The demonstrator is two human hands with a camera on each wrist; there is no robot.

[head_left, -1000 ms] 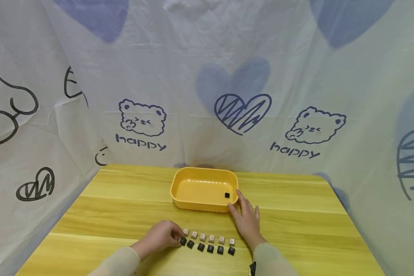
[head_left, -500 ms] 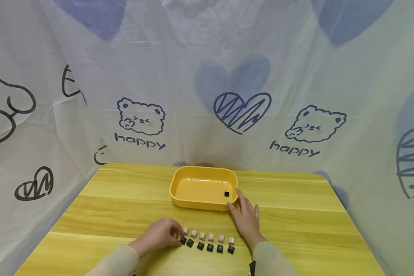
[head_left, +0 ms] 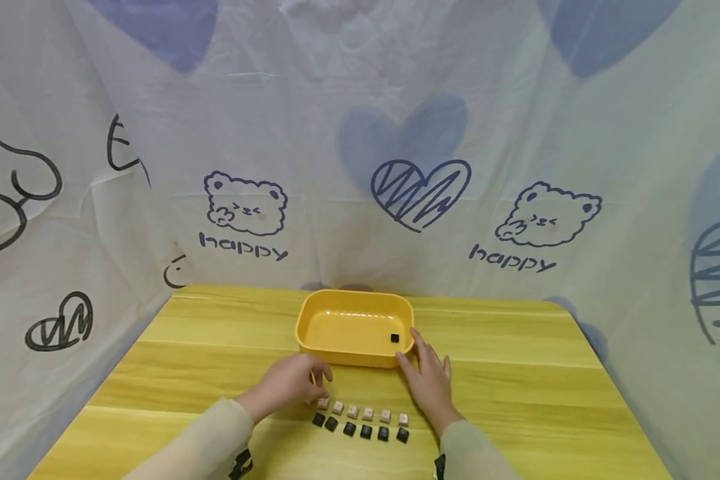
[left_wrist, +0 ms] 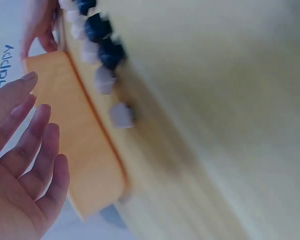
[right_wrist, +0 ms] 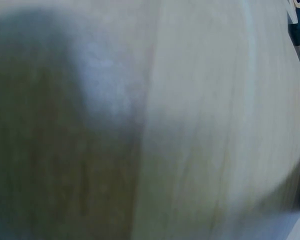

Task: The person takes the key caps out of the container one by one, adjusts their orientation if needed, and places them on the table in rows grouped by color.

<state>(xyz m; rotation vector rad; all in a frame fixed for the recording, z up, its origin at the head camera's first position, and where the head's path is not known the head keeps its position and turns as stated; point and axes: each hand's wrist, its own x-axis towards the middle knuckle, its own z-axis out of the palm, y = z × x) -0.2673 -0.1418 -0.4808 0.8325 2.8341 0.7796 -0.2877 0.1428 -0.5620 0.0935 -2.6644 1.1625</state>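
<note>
My left hand (head_left: 291,383) hovers just behind the left end of a row of pale keycaps (head_left: 353,411), its fingers loosely bent. In the left wrist view, the left hand's fingers (left_wrist: 50,145) are spread with nothing between them. A row of black keycaps (head_left: 349,430) lies in front of the pale row. Beyond both rows stands a yellow tray (head_left: 348,359) with one black keycap (head_left: 395,338) inside, near its right end. My right hand (head_left: 429,383) rests at the tray's front right corner, thumb and fingers extended along the rim.
A yellow wood-grain table (head_left: 516,380) carries everything. Behind it hangs a pale curtain (head_left: 336,220) printed with hearts and bears, close to the tray's far side. The right wrist view shows mostly the blurred table surface (right_wrist: 200,125).
My left hand has lifted away from the leftmost black keycap and moved back toward the tray, its fingers loosening. Both rows and my right hand stay in place.
</note>
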